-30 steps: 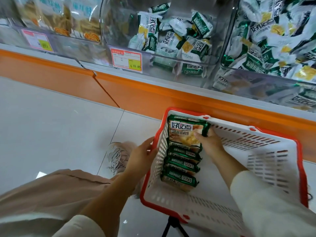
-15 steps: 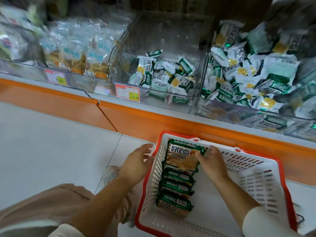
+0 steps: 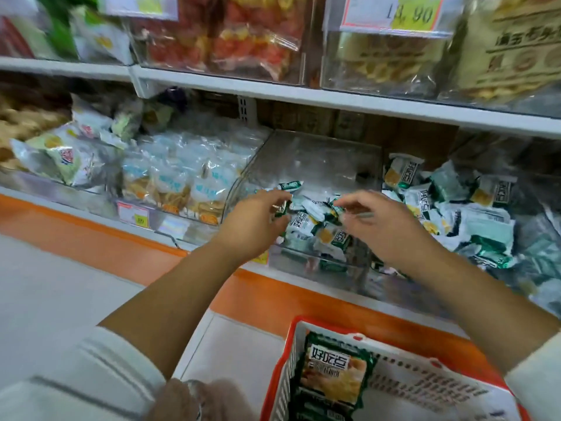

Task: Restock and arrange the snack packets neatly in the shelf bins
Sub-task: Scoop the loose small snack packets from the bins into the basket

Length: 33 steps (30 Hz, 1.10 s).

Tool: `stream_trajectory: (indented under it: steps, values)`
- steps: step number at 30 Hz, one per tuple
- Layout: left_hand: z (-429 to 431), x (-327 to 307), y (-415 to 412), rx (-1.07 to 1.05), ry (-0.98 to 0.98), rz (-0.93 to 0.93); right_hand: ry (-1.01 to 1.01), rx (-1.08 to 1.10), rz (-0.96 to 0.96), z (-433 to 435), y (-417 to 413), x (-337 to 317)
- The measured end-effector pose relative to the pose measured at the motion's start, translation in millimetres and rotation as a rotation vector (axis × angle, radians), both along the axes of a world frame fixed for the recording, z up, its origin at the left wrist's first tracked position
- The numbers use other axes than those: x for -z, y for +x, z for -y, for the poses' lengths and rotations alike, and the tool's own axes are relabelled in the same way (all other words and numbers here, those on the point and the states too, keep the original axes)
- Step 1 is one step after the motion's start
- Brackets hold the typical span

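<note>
- Head view looks at a big shop shelf (image 3: 334, 98) with white boards and an orange strip (image 3: 91, 238) along the bottom.
- On the top board stand see-through top bins (image 3: 379, 77) full of snacks. One has a price tag (image 3: 394, 13). Its number is blurry and ends in "90".
- Lower down, three see-through bins sit side by side. The left bin (image 3: 179, 226) holds pale blue bags. The middle bin (image 3: 318, 156) is only partly full. The right bin (image 3: 543, 278) is piled high.
- A red and white basket (image 3: 425, 387) sits at the bottom of the picture, below the middle bin.
- A big green bag (image 3: 334, 372) stands inside the basket at its left side. It says "好吃点" in white. More green bags are lined up just beside it.
- Small packets (image 3: 303, 229) fill the middle and right bins. They are white and green with dark writing, too blurry to read.
- Both arms reach into the middle bin.
- The left hand (image 3: 252, 223) has bent fingers right at the packets.
- The right hand (image 3: 385, 226) has bent fingers too, tips down on the pile.
- Both hands are blurry, so I cannot tell if either one is pinching a packet.
- A little tag (image 3: 133, 212) on the left bin has a yellow patch that says "80".
</note>
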<state>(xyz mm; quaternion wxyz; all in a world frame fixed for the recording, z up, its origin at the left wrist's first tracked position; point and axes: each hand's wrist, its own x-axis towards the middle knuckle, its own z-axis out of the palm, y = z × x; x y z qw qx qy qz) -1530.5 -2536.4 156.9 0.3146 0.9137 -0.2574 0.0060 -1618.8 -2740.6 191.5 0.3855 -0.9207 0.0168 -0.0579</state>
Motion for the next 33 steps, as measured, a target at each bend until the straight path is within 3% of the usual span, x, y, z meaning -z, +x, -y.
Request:
stream_trajectory:
  steps: [6, 11, 15, 25, 33]
  values:
    - [19.5, 36.8, 71.1, -0.002, 0.185, -0.117, -0.667, -0.186, -0.394, 16.1, 129.2, 13.1]
    - [37.1, 61.9, 120.1, 0.061, 0.203, -0.156, -0.64, -0.246, -0.762, 19.6, 170.6, 38.3]
    - [50.6, 68.6, 137.2, 0.057, 0.255, -0.203, -0.696, -0.26, -0.678, 24.0, 167.3, 49.2]
    - [65.4, 82.3, 155.0, 0.011, 0.286, -0.274, -0.592, -0.18, -0.6, 22.7, 154.3, 41.5]
    - [73.3, 111.5, 175.1, -0.064, 0.096, -0.315, -0.486, -0.113, -0.426, 16.4, 134.1, 27.2]
